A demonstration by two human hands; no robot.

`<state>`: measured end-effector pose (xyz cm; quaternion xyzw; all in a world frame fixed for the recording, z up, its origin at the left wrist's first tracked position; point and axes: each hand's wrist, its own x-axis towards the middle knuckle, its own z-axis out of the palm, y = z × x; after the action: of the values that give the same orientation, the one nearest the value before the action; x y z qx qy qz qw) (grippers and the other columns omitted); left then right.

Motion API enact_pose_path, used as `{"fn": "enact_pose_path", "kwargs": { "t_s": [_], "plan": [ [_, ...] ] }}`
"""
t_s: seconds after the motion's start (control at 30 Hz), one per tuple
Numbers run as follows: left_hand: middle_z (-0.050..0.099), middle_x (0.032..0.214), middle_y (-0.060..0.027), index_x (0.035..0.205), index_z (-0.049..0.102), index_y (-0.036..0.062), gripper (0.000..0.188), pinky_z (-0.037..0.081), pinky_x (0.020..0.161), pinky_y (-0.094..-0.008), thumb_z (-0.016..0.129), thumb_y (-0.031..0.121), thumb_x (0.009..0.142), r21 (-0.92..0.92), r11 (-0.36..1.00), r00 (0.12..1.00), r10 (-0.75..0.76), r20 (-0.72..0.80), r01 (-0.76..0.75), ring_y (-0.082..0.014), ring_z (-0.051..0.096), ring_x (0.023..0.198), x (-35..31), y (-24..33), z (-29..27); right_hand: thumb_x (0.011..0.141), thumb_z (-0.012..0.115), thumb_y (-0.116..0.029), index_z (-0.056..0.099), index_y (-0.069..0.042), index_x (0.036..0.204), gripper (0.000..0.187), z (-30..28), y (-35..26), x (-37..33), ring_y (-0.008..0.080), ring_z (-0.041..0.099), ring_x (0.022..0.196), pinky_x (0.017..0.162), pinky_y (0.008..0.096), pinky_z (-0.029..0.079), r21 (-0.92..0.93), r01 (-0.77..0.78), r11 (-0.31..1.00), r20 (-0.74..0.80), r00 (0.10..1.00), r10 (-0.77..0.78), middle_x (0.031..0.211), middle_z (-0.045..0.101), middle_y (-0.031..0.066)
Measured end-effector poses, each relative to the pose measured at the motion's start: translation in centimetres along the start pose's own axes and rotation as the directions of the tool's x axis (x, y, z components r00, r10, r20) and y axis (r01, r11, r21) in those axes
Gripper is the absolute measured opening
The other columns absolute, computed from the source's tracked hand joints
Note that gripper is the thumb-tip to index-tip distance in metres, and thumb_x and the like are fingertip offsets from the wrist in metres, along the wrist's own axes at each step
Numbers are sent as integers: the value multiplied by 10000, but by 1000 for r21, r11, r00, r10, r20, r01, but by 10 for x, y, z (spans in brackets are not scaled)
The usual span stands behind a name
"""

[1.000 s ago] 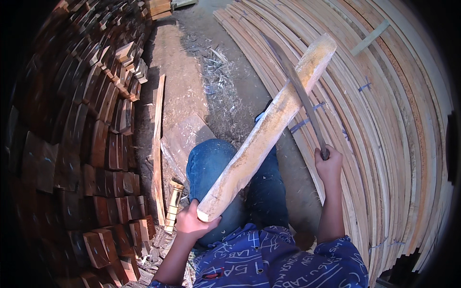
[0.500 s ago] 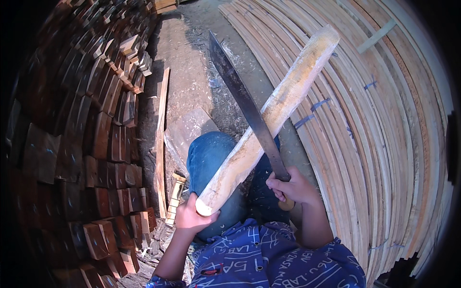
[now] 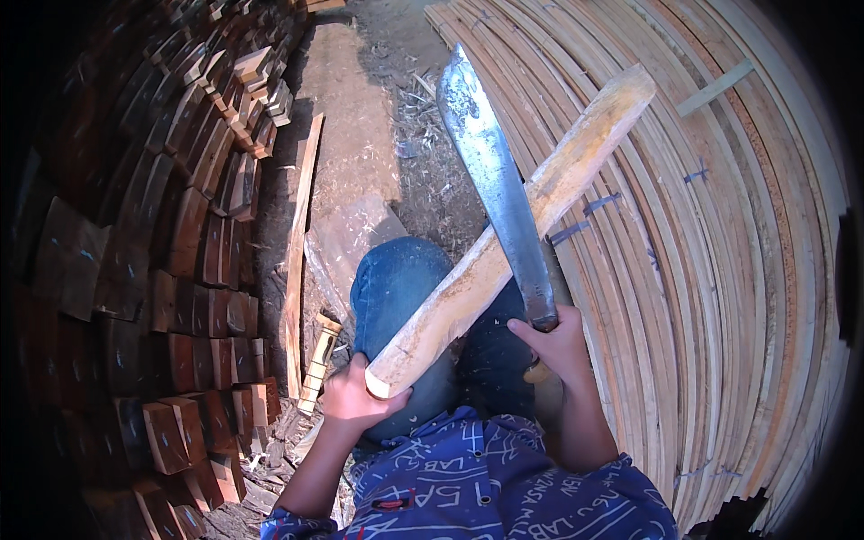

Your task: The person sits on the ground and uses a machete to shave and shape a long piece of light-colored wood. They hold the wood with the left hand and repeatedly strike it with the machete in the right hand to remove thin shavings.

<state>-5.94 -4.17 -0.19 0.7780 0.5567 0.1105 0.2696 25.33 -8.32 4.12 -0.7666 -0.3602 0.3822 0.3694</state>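
My left hand (image 3: pixel 354 394) grips the near end of a long, pale, rough-hewn piece of wood (image 3: pixel 450 310). The wood slants up and away to the right above my denim-clad knee (image 3: pixel 400 270). In my right hand (image 3: pixel 558 344) is a machete (image 3: pixel 495 153), fingers closed round its handle, which is mostly hidden. Its broad blade points away and slightly left, the bright flat face showing. The blade crosses over the middle of the wood; whether it touches cannot be told.
Stacked dark wooden blocks (image 3: pixel 184 328) rise along the left. Long bundled timber strips (image 3: pixel 711 297) lie along the right. A narrow plank (image 3: pixel 304 261), a flat board (image 3: pixel 355 236) and a yellowish banded tool-like piece (image 3: pixel 319 362) lie by my left leg. Wood chips litter the ground.
The machete has turned in my right hand, from its dark side to its shiny face, and its tip has swung right. The wood has barely shifted in my left hand.
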Motion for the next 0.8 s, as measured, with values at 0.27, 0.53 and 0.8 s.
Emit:
{"fn": "enact_pose_path", "kwargs": {
  "t_s": [0.27,0.53,0.8],
  "plan": [
    [673,749,-220,953,572,-8,745,569,605,-451,825,568,554,-39,999,999,-27,17,28,-380,693,673,1,-2,1,819,796,-210,674,32,824,271,3,-12,9,87,559,603,551,300,451,-45,-24,999,-99,995,20,637,622,35],
    [676,750,-206,912,563,27,699,571,612,-438,847,540,533,-70,996,997,-46,60,50,-367,697,683,4,-5,-1,839,786,-202,620,11,761,282,-7,-10,-6,73,533,507,454,267,409,106,-101,989,-17,995,103,594,573,5],
    [693,794,-206,990,530,-3,695,579,666,-405,878,391,536,-76,996,992,-48,113,57,-344,721,760,7,-3,-1,838,783,-142,612,-13,770,225,-8,0,-9,62,518,472,431,250,401,13,-45,999,-23,999,45,604,583,13]
  ]
}}
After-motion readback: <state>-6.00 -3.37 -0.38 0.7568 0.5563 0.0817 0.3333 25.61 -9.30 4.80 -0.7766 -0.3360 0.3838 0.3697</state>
